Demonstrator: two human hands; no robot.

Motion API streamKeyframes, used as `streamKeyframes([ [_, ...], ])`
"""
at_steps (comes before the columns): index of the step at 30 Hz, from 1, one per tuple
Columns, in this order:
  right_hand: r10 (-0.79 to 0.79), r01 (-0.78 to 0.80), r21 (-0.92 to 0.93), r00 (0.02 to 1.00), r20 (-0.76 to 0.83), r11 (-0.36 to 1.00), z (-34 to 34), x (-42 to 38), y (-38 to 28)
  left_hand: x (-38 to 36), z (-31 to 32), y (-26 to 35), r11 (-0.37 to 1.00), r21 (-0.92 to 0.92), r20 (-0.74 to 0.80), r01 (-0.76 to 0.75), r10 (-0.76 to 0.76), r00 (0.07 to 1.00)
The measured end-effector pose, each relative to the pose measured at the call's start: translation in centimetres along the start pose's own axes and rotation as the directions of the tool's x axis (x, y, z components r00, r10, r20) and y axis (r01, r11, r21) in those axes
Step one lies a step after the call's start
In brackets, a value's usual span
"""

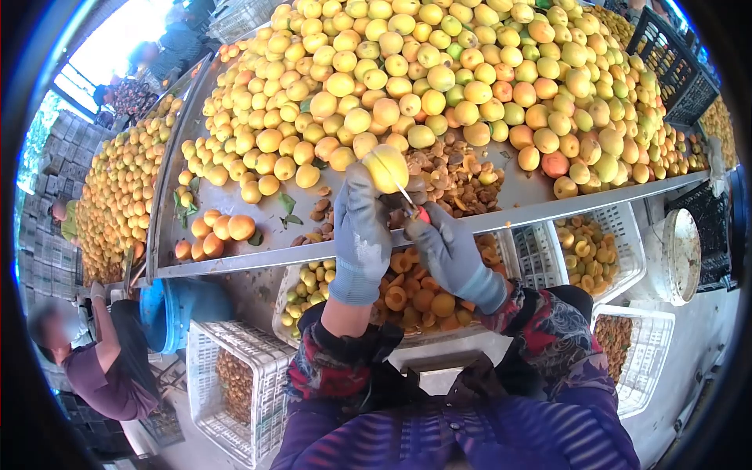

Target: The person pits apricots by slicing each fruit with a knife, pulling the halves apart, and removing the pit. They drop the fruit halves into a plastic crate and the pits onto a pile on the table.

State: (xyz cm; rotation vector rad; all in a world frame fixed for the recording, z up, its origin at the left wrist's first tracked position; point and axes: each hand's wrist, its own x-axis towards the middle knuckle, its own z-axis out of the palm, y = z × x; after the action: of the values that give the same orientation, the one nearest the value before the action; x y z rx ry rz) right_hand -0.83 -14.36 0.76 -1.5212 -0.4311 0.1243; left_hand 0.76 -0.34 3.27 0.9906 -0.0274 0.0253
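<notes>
In a grey glove, my left hand [363, 223] is closed around a yellow apricot [385, 168], held up over the front edge of the metal table [290, 252]. My right hand [446, 243], also gloved, grips a small knife [410, 205] with a red handle, its thin blade touching the fruit's lower side. Behind the hands rises a large heap of yellow and orange apricots [470, 78]. Brown pits [454, 176] lie piled just beyond my right hand. Below both hands, a crate holds halved apricots [415, 294].
White crates [227, 333] with pits stand on the floor at both sides. A blue bucket [160, 313] is at left, beside a seated person [106, 360]. A white bucket [683, 257] and black crates [672, 66] are at right. Several orange apricots [223, 227] lie at the table's left.
</notes>
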Motion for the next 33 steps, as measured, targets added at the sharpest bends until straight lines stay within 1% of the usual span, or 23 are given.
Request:
streamKeyframes([
  [2, 0.037, -0.037, -0.008, 0.999, 0.005, 0.999, -0.1, 0.2, -0.2, 0.7, 0.0, -0.2, 0.981, 0.036, 0.03, -0.19, 0.189, 0.982],
  [4, -0.08, 0.078, -0.042, 0.996, -0.03, 0.996, -0.1, 0.3, -0.9, 0.1, 0.3, 0.1, 0.974, 0.043, 0.024, -0.222, 0.221, 0.975],
  [7, -0.134, 0.127, -0.129, 0.99, -0.046, 0.983, 0.1, 0.6, -0.6, 0.3, 0.5, 0.2, 0.852, 0.294, 0.017, -0.433, 0.448, 0.894],
  [8, -0.131, 0.125, -0.128, 0.99, -0.041, 0.984, 0.0, 0.6, -0.6, 0.2, 0.7, 0.3, 0.852, 0.295, 0.011, -0.432, 0.449, 0.894],
  [10, -0.177, 0.167, -0.259, 0.984, -0.018, 0.951, -0.3, 0.8, -0.7, 0.1, 1.2, 0.8, 0.938, 0.104, -0.094, -0.33, 0.339, 0.936],
  [11, -0.178, 0.168, -0.257, 0.984, -0.017, 0.952, -0.3, 0.8, -0.6, 0.3, 0.0, 0.4, 0.961, 0.047, -0.043, -0.273, 0.275, 0.961],
  [12, -0.183, 0.17, -0.275, 0.983, -0.02, 0.946, -0.2, 0.7, -0.5, 0.3, -0.2, 0.5, 0.961, 0.048, -0.043, -0.274, 0.276, 0.96],
  [14, -0.188, 0.173, -0.293, 0.982, -0.025, 0.94, -0.4, 0.7, -0.1, 0.0, -0.1, 1.0, 0.996, 0.057, -0.133, -0.068, 0.075, 0.988],
  [16, -0.105, 0.099, -0.278, 0.994, -0.005, 0.956, -0.6, 0.6, 0.2, 0.1, -0.8, 1.1, 0.993, 0.101, -0.1, -0.062, 0.072, 0.992],
  [18, -0.124, 0.118, -0.277, 0.992, -0.005, 0.954, -0.7, 0.7, 0.2, 0.3, -0.5, 1.0, 0.988, 0.146, -0.067, -0.06, 0.07, 0.995],
  [20, -0.143, 0.136, -0.276, 0.99, -0.005, 0.952, -0.6, 0.7, 0.1, 0.6, 0.9, 0.3, 0.962, 0.11, -0.164, -0.251, 0.266, 0.95],
  [21, -0.135, 0.131, -0.299, 0.991, 0.008, 0.945, -0.6, 0.7, 0.0, 0.8, 0.6, 0.3, 0.962, 0.111, -0.164, -0.249, 0.265, 0.95],
  [23, -0.121, 0.122, -0.32, 0.992, 0.023, 0.939, -0.7, 0.7, -0.2, 0.9, -0.6, 0.4, 0.804, 0.496, -0.035, -0.33, 0.398, 0.917],
  [24, -0.125, 0.124, -0.332, 0.992, 0.021, 0.935, -0.7, 0.8, -0.4, 0.8, -0.7, 0.5, 0.803, 0.496, -0.035, -0.33, 0.398, 0.917],
  [25, -0.127, 0.126, -0.345, 0.992, 0.019, 0.93, -0.8, 0.9, -0.5, 0.6, -0.7, 0.5, 0.927, 0.323, -0.121, -0.193, 0.243, 0.962],
  [26, -0.126, 0.125, -0.344, 0.992, 0.02, 0.93, -0.8, 0.8, -0.5, 0.5, -0.8, 0.6, 0.991, 0.126, -0.174, -0.047, 0.068, 0.982],
  [27, -0.12, 0.122, -0.353, 0.992, 0.029, 0.927, -0.7, 0.6, -0.6, 0.9, -2.3, 0.4, 0.991, 0.126, -0.174, -0.046, 0.067, 0.982],
  [28, -0.113, 0.119, -0.363, 0.993, 0.036, 0.924, -0.7, 0.5, -0.6, 1.8, -5.0, 0.0, 0.991, -0.124, 0.172, 0.046, -0.025, 0.985],
  [29, -0.114, 0.119, -0.363, 0.993, 0.036, 0.924, -0.7, 0.5, -0.6, 2.2, -5.7, 0.4, 0.923, -0.319, 0.508, 0.214, -0.024, 0.861],
  [30, -0.144, 0.141, -0.35, 0.989, 0.017, 0.926, -0.7, 0.5, -0.4, 2.1, -5.7, -0.1, 0.924, -0.318, 0.508, 0.214, -0.025, 0.861],
  [31, -0.175, 0.164, -0.337, 0.985, -0.003, 0.927, -0.7, 0.5, -0.3, 1.7, -4.0, -0.1, 0.971, -0.209, 0.158, 0.115, -0.082, 0.984],
  [32, -0.178, 0.166, -0.337, 0.984, -0.003, 0.927, -0.7, 0.6, -0.1, 1.4, -2.3, 0.0, 0.996, -0.067, -0.217, 0.06, -0.073, 0.974],
  [33, -0.167, 0.156, -0.338, 0.986, -0.004, 0.928, -0.8, 0.6, 0.1, 1.2, -0.8, 0.0, 0.996, -0.068, -0.215, 0.059, -0.073, 0.974],
])
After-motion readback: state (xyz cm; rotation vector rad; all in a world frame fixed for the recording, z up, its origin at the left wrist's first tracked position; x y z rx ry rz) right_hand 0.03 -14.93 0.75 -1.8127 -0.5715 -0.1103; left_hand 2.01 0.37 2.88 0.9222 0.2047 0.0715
